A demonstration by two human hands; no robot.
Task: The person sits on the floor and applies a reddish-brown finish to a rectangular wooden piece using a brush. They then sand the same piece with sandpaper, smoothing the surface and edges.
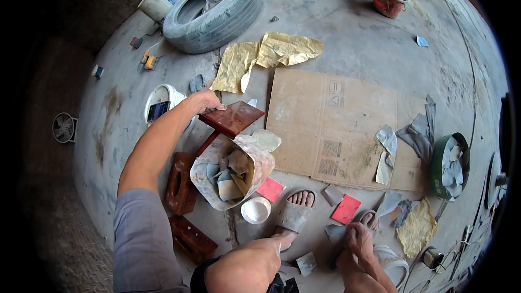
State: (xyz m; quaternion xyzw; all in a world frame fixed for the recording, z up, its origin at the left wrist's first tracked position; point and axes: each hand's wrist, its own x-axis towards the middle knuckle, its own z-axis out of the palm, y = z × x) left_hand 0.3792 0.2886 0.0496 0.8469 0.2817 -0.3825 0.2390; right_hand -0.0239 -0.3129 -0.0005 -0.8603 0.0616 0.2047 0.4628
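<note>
My left hand reaches forward and grips the edge of a glossy reddish-brown wooden board, thumb on top. The board is tilted above a white plastic bucket filled with scraps of sandpaper and paper. My right hand is low beside my right foot, its fingers curled; whatever they hold, if anything, is hidden. Close to it are a red sanding sheet and a grey scrap. Two more reddish-brown wooden pieces with oval cut-outs stand left of the bucket.
A flattened cardboard sheet covers the floor ahead, with yellow crumpled paper beyond. A tyre lies far left, near a white tub with a phone. A small white cup, green bin and red bucket stand around.
</note>
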